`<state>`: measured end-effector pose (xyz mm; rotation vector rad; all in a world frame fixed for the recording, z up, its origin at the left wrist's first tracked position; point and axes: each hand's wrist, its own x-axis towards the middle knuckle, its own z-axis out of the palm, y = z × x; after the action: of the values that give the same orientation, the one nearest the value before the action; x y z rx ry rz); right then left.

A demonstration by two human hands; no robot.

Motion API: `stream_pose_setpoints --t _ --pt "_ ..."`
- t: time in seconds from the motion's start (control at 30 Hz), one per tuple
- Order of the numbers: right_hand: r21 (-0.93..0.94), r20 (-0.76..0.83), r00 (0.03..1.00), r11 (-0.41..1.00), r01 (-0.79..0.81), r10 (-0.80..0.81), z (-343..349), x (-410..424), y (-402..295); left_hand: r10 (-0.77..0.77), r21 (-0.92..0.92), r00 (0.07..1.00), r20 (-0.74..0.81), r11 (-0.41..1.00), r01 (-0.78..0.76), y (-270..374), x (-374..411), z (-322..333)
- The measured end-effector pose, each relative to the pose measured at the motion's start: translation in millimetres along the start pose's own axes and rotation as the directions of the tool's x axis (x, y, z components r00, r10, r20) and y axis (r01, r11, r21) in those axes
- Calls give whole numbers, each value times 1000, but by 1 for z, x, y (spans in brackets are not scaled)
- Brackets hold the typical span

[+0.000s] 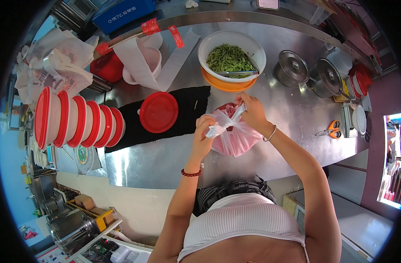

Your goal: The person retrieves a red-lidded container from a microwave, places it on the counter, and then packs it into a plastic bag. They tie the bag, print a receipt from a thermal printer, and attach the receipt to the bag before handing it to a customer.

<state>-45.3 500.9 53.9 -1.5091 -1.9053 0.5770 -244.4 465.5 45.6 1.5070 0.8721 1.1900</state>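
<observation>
A white translucent plastic bag [236, 143] rests on the steel counter in front of me, with something red showing through it. Its two handles cross in a knot at the top. My left hand [204, 129] grips one handle end, and my right hand [251, 108] pinches the other. Left of the bag, a round red lid [158, 112] lies on a black cloth [190, 105]. Beyond the bag, a white bowl [203, 49] of shredded green vegetable [227, 59] sits on an orange base [220, 86], with metal tongs [236, 73] in it.
Stacked red-lidded containers [77, 121] stand at the left, below hanging plastic bags [59, 62]. Two lidded steel pots [292, 67] are at the right. Orange-handled scissors [334, 129] lie near a small scale [348, 121]. A paper strip [138, 65] drapes over white bowls [152, 59].
</observation>
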Motion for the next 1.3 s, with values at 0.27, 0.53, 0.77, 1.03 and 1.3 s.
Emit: stream_pose_setpoints --t 0.27,0.53,0.77,1.03,1.3 --pt "-197 -44 996 978 62 -72 -14 18 -2 51 630 995 85 771 -93 4 -14 -20" --pt "-166 19 1000 986 -19 23 -16 20 -6 102 708 944 312 638 -303 28 -8 -36" --pt "-140 -11 999 989 43 -46 -20 22 -10 100 692 925 366 636 -342 31 -8 -40" --pt "-180 -7 997 981 77 -79 -20 27 -18 -128 781 988 87 625 12 39 -44 2" --pt "-431 178 976 902 -35 123 -4 24 43 -361 594 882 303 795 122 40 -93 11"
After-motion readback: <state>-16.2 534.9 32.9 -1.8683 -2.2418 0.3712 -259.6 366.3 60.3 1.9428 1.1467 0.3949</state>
